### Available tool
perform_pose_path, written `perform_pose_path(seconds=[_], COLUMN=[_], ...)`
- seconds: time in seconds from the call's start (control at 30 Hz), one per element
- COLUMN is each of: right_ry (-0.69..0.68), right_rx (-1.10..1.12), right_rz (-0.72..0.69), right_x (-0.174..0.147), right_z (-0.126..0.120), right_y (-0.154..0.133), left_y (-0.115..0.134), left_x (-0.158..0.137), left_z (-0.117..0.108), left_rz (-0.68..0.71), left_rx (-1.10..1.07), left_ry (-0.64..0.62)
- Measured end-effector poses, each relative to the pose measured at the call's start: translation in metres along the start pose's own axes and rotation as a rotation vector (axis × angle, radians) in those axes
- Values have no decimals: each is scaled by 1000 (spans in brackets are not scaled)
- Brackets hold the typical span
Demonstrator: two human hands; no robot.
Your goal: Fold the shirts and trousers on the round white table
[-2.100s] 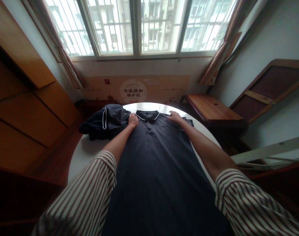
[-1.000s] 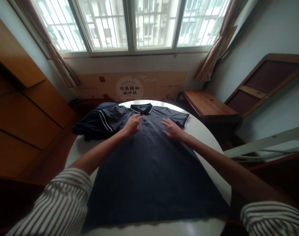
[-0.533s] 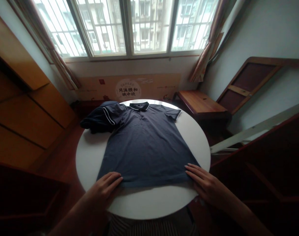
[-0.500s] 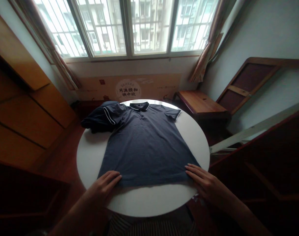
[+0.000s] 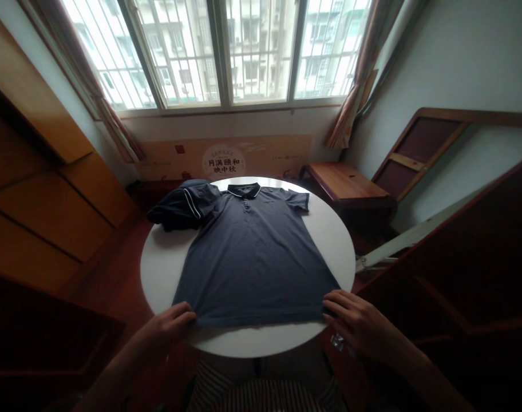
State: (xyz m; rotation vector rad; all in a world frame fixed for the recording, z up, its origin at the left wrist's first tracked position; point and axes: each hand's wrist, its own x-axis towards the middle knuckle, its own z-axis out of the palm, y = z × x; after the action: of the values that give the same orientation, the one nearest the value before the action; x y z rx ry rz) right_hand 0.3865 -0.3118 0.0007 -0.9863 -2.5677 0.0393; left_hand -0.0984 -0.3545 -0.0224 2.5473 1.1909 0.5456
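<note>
A dark blue polo shirt (image 5: 254, 257) lies spread face up on a round white table (image 5: 158, 266), its collar at the far side and its hem towards me. My left hand (image 5: 175, 320) is closed at the near left corner of the hem, fingers bent over the cloth. At the near right corner, my right hand (image 5: 344, 312) pinches the hem between thumb and fingers. A dark bundle of clothing (image 5: 179, 205) with white-edged trim sits at the table's far left, against the shirt's left sleeve.
A wooden stool or low table (image 5: 347, 180) stands behind the table on the right. Dark wooden panels (image 5: 471, 280) rise at the right, and a wooden cabinet (image 5: 33, 206) stands at the left. A printed banner (image 5: 278, 157) runs below the barred window (image 5: 256, 51).
Both hands have curled from lying flatter on the hem corners to gripping them. The view has shifted slightly; the shirt still lies spread out.
</note>
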Motion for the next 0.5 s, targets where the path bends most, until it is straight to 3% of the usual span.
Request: perform_pose_path(seconds=[0.17,0.33,0.5], right_ry=[-2,-100,-30], right_rx=[58,78,15], right_rz=[-36,-139,-222], right_x=[25,45,49], right_z=[18,41,58], right_y=[-9,-24,-37], left_y=[-10,-13,-9], left_x=[-2,-9,-14], left_z=[0,-2,1], left_rz=[33,226,150], left_rx=[39,253,388], left_ry=[13,145,143])
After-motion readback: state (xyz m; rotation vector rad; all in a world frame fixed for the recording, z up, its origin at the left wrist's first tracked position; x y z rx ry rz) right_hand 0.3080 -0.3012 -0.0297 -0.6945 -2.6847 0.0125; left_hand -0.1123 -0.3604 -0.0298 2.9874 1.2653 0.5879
